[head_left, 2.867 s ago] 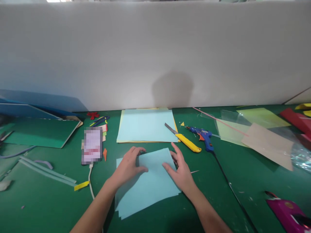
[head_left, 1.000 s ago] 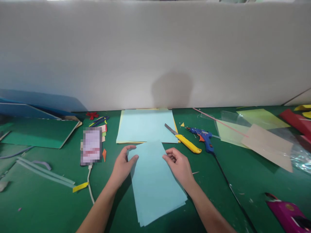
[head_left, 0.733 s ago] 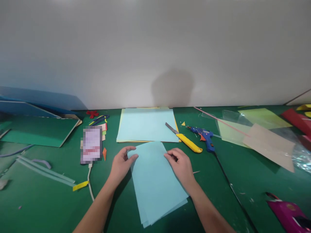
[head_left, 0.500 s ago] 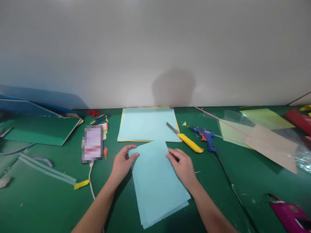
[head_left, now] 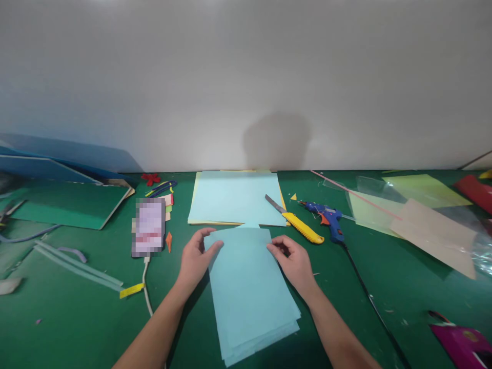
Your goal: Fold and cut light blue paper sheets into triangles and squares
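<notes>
Seen from the head: gripping a few pale blue sheets (head_left: 249, 287) with both hands above a green desk (head_left: 77, 328). Clamped at the far left corner by the left hand (head_left: 195, 260), with thumb flat on top and fingers (head_left: 199, 239) curled behind. Pinched near the far right corner by the right hand (head_left: 296, 264), with thumb and forefinger apparently together on the edge, though partly hidden there by the curled hand. Fanned unevenly along the near edge, and overlapping in view the front of a blue and yellow pile (head_left: 234, 197) by the white wall (head_left: 154, 87).

Strewn to the right: a yellow knife (head_left: 303, 227), with blade over the pile; a blue glue gun (head_left: 336, 231) just beside; farther out, a tan sheet (head_left: 434, 238) lying across pale green paper (head_left: 371, 209); and, near the lower corner, a magenta item (head_left: 457, 337) cut off by the frame. Scattered to the left: a phone (head_left: 150, 225) with blurred screen and plugged-in white cable (head_left: 146, 260), an orange scrap (head_left: 169, 242), a red scrap (head_left: 150, 179) and, farthest out, a green board (head_left: 77, 205).
</notes>
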`<state>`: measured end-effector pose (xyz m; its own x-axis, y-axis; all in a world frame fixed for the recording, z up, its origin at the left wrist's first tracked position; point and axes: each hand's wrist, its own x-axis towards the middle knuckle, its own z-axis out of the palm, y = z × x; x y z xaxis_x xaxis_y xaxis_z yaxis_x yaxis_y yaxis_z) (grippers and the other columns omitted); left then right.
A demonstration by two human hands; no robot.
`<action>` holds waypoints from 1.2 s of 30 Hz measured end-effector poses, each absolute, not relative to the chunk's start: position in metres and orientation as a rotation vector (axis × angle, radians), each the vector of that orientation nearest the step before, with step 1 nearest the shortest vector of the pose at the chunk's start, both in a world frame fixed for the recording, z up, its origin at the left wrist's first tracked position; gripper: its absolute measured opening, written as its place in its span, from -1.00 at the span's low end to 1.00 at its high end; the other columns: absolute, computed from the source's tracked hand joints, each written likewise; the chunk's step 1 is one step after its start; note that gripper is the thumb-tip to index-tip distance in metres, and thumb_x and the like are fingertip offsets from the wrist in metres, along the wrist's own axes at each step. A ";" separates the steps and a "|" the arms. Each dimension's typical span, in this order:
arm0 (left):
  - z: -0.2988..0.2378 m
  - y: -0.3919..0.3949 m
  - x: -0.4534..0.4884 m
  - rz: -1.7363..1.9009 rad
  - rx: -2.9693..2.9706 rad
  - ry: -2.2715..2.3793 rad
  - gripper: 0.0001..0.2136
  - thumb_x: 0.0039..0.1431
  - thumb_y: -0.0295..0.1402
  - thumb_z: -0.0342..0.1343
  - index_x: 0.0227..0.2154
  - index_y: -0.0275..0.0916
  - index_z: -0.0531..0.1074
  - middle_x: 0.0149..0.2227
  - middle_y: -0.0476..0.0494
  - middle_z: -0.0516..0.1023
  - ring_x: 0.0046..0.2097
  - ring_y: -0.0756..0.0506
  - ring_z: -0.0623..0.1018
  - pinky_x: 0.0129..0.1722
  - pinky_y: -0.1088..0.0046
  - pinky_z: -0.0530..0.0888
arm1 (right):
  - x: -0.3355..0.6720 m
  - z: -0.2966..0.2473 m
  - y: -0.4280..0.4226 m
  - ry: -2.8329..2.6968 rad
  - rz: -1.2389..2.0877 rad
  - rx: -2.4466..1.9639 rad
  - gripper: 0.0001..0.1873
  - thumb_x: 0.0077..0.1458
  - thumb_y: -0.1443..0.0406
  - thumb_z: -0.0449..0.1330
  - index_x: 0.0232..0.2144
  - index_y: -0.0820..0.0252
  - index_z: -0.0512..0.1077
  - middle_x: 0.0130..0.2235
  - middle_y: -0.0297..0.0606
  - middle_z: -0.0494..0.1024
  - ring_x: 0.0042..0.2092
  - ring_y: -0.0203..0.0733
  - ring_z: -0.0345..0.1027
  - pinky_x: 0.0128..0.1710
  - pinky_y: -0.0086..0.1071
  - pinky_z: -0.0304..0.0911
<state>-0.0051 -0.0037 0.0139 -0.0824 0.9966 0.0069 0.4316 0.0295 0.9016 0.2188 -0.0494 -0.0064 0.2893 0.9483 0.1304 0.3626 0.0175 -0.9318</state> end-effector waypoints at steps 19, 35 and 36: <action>0.004 -0.002 -0.008 1.305 1.547 1.449 -0.82 -0.06 -0.21 0.17 -0.45 -0.21 0.45 -0.38 -0.09 0.51 -0.34 -0.07 0.53 -0.33 0.38 0.48 | 0.220 -0.007 -0.054 -1.469 0.508 -1.377 -0.75 0.08 0.18 0.16 -0.55 0.18 0.45 -0.52 -0.28 0.43 -0.53 -0.28 0.26 -0.56 -0.44 0.23; 0.013 -0.006 -0.003 0.970 1.435 1.324 -0.64 -0.09 -0.02 0.18 -0.50 -0.26 0.55 -0.57 -0.07 0.52 -0.53 -0.02 0.44 -0.49 0.46 0.42 | 0.214 -0.005 -0.062 -1.837 0.232 -1.084 -0.71 0.18 0.35 0.10 -0.12 -0.02 0.53 0.00 -0.19 0.52 -0.01 -0.10 0.39 -0.02 -0.13 0.31; 0.013 -0.006 -0.003 0.944 1.423 1.324 -0.62 -0.09 0.01 0.17 -0.50 -0.27 0.55 -0.59 -0.06 0.50 -0.54 -0.03 0.45 -0.49 0.46 0.42 | 0.214 -0.005 -0.062 -1.884 0.236 -1.045 -0.71 0.18 0.36 0.10 -0.11 -0.02 0.52 0.03 -0.19 0.50 0.04 -0.10 0.36 0.01 -0.13 0.30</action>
